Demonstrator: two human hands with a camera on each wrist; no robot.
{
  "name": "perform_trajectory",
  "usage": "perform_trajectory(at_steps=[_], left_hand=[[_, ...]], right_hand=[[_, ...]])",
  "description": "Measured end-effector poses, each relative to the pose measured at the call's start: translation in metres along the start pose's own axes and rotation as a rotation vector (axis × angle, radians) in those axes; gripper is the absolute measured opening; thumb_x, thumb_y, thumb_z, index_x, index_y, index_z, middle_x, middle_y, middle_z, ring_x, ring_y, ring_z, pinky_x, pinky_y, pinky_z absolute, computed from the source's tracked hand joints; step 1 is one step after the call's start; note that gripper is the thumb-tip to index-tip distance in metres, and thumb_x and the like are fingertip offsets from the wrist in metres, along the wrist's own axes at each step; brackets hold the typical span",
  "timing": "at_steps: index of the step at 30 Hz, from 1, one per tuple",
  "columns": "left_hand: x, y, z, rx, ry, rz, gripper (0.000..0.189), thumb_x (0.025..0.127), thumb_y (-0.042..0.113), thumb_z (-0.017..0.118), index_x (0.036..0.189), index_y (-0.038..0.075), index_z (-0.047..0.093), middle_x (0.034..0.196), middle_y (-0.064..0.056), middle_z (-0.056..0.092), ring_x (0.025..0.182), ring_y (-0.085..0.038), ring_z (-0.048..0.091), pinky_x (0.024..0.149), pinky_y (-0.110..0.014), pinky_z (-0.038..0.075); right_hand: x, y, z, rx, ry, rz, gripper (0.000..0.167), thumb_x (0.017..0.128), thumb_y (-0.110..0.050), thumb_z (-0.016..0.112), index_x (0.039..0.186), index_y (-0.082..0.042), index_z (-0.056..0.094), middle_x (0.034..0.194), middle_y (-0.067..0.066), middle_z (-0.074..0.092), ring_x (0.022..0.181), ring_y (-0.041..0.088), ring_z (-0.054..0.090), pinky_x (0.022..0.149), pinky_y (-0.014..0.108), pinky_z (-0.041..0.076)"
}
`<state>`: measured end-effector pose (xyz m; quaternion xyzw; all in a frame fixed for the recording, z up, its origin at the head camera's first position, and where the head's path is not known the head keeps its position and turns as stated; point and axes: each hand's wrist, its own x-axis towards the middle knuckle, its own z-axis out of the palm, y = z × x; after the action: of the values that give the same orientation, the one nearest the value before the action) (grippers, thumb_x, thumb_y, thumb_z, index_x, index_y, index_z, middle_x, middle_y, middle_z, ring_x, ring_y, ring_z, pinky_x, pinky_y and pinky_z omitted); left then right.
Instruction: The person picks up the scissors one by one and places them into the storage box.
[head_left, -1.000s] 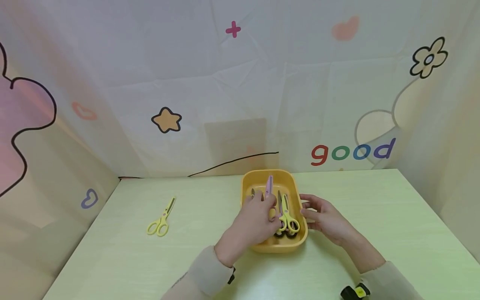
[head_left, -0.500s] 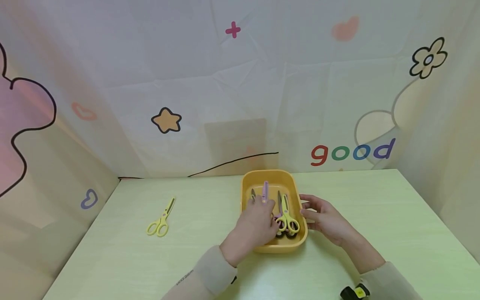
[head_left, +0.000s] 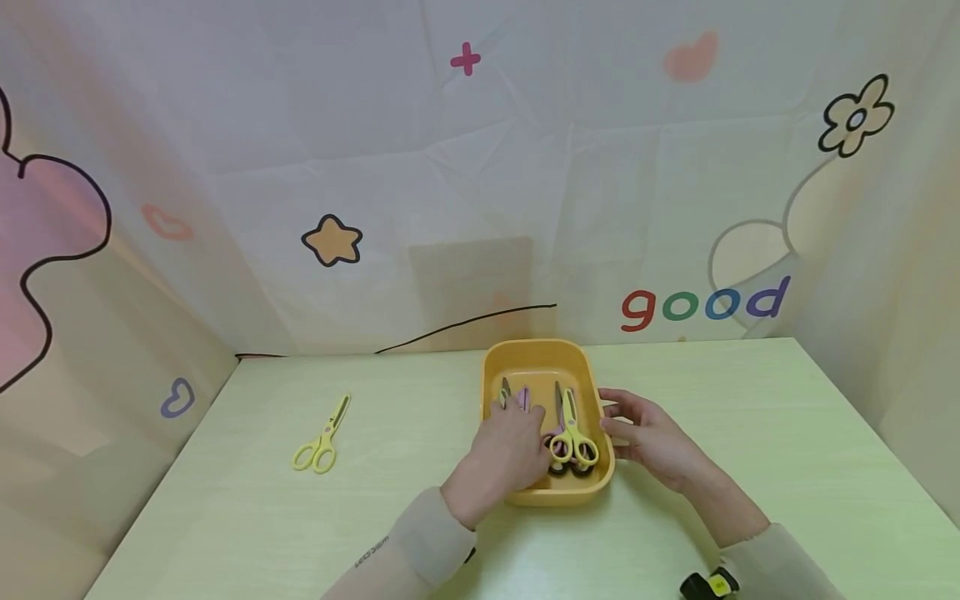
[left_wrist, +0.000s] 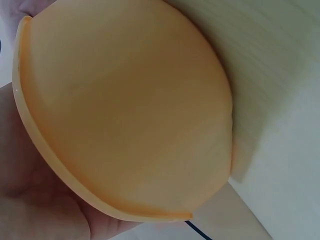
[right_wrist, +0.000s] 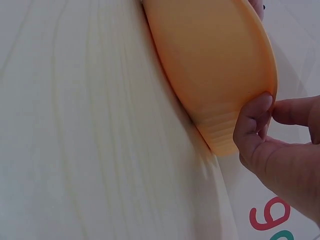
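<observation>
In the head view, my left hand (head_left: 504,446) reaches down into a yellow tray (head_left: 551,497) and grips purple scissors (head_left: 523,397). Only part of their blades shows past the fingers; the handles are hidden under the hand. At the tray's right side, my right hand (head_left: 660,442) pinches the rim, as the right wrist view shows with fingers (right_wrist: 255,117) against the outer wall. Yellow scissors (head_left: 573,433) lie in the right half of the tray, over dark-handled scissors (head_left: 582,468). Another dark blade tip (head_left: 506,385) sticks out beyond my left fingers.
Another pair of yellow scissors (head_left: 324,442) lies by itself on the left of the pale green table (head_left: 405,417). Behind the table hangs a patterned curtain (head_left: 480,183), close to the tray's far end.
My left hand has lowered the purple scissors into the tray, shifting slightly left; their blades show lower and less than before. My right hand has stayed at the rim.
</observation>
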<state>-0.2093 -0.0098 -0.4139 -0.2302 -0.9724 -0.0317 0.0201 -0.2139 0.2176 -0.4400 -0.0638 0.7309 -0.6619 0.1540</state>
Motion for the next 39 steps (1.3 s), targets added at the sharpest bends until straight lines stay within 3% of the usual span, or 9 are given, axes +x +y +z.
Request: perform_trajectory(at_steps=[6,13,17,24,28,33,39], left_hand=[[-0.001,0.001,0.000,0.069,-0.019,-0.003,0.034,0.099,0.031,0.062,0.123,0.007,0.065,0.114,-0.025,0.061,0.095,-0.036,0.062,0.064,-0.041,0.059],[-0.002,0.002,0.001,0.183,-0.005,-0.007,0.039,0.099,0.040,0.063,0.122,0.007,0.066,0.117,-0.023,0.063,0.104,-0.034,0.062,0.084,-0.040,0.057],[-0.003,0.001,0.001,0.203,0.003,0.004,0.039,0.102,0.040,0.060,0.122,0.008,0.066,0.117,-0.021,0.063,0.107,-0.033,0.062,0.087,-0.041,0.055],[-0.003,-0.005,-0.001,0.103,0.032,0.038,0.037,0.101,0.035,0.062,0.125,0.006,0.064,0.120,-0.020,0.061,0.106,-0.034,0.060,0.081,-0.041,0.057],[-0.004,-0.012,-0.001,0.000,0.107,0.087,0.030,0.098,0.029,0.067,0.119,0.007,0.065,0.111,-0.016,0.060,0.095,-0.029,0.059,0.073,-0.038,0.055],[-0.005,-0.024,-0.001,-0.079,0.215,0.143,0.017,0.098,0.023,0.067,0.107,0.009,0.063,0.095,-0.007,0.053,0.077,-0.020,0.046,0.061,-0.031,0.042],[-0.006,-0.042,-0.003,-0.149,0.310,0.181,0.014,0.099,0.022,0.066,0.107,0.011,0.064,0.098,-0.005,0.052,0.083,-0.020,0.045,0.065,-0.032,0.040]], right_hand=[[0.000,-0.001,0.001,-0.005,-0.001,-0.002,0.058,0.107,-0.008,0.052,0.157,0.004,0.026,0.131,0.025,0.043,0.107,0.028,0.057,0.088,0.034,0.057],[0.001,-0.001,0.000,0.004,-0.005,-0.010,0.057,0.106,-0.006,0.052,0.157,0.006,0.027,0.131,0.026,0.043,0.106,0.027,0.057,0.087,0.034,0.057],[0.001,-0.001,0.000,0.001,0.001,-0.006,0.057,0.106,-0.006,0.052,0.156,0.006,0.028,0.130,0.026,0.043,0.106,0.027,0.057,0.087,0.034,0.057],[0.001,-0.002,0.000,-0.006,0.002,-0.003,0.057,0.106,-0.007,0.053,0.156,0.005,0.028,0.129,0.025,0.043,0.106,0.028,0.056,0.087,0.034,0.057],[0.000,-0.002,0.000,-0.007,0.002,-0.001,0.057,0.106,-0.007,0.052,0.156,0.005,0.028,0.129,0.025,0.043,0.107,0.028,0.056,0.087,0.034,0.057],[0.000,-0.001,0.000,-0.005,0.001,-0.001,0.057,0.107,-0.008,0.052,0.157,0.005,0.027,0.131,0.025,0.043,0.107,0.028,0.056,0.088,0.035,0.057],[0.000,0.000,0.000,0.000,0.000,-0.001,0.057,0.107,-0.008,0.052,0.157,0.005,0.027,0.131,0.025,0.042,0.107,0.027,0.056,0.088,0.034,0.057]])
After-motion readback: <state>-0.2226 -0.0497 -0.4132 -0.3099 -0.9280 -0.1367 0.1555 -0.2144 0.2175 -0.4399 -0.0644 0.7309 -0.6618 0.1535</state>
